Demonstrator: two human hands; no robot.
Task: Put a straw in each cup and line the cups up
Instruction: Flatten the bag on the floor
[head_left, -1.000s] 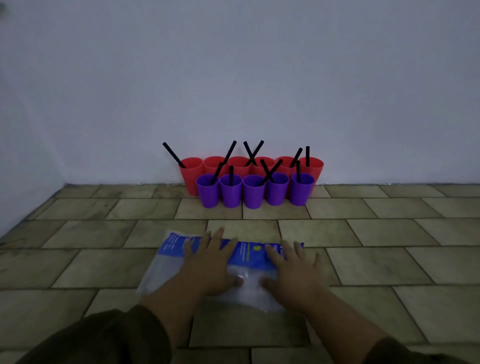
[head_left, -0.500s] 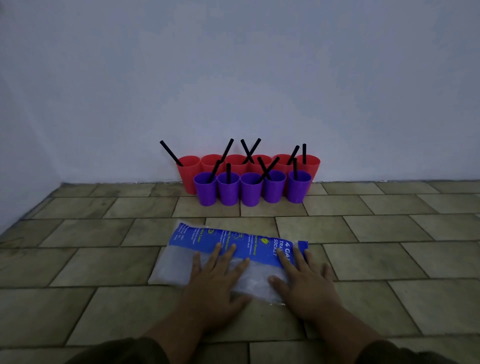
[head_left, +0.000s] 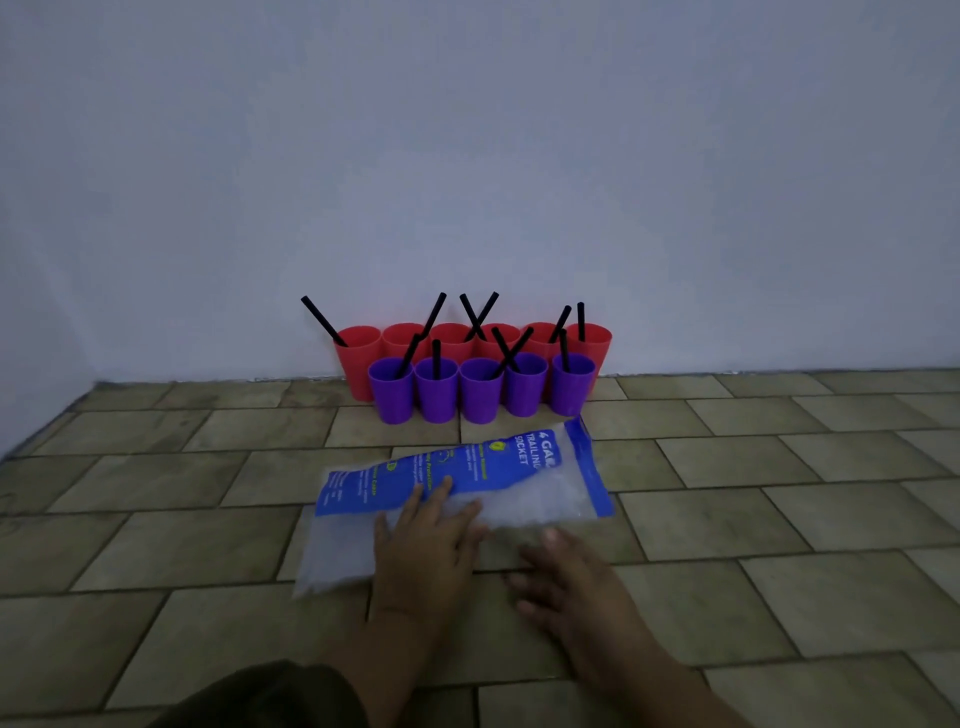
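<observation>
Several red cups (head_left: 356, 358) stand in a row against the wall, with several purple cups (head_left: 480, 396) lined up just in front of them. A black straw (head_left: 323, 321) sticks out of each cup I can see into. A clear plastic bag (head_left: 519, 483) with a blue printed header lies flat on the floor in front of the cups. My left hand (head_left: 427, 553) rests palm down on the bag's near part, fingers spread. My right hand (head_left: 569, 582) lies flat on the floor just off the bag's near edge.
The floor (head_left: 779, 519) is tiled in greenish-brown stone. A plain white wall (head_left: 467, 156) runs behind the cups, and a second wall meets it at the far left corner.
The bag has swung so its right end lies nearer the purple cups. My right hand has slid off the bag onto the floor; my left hand stays on it.
</observation>
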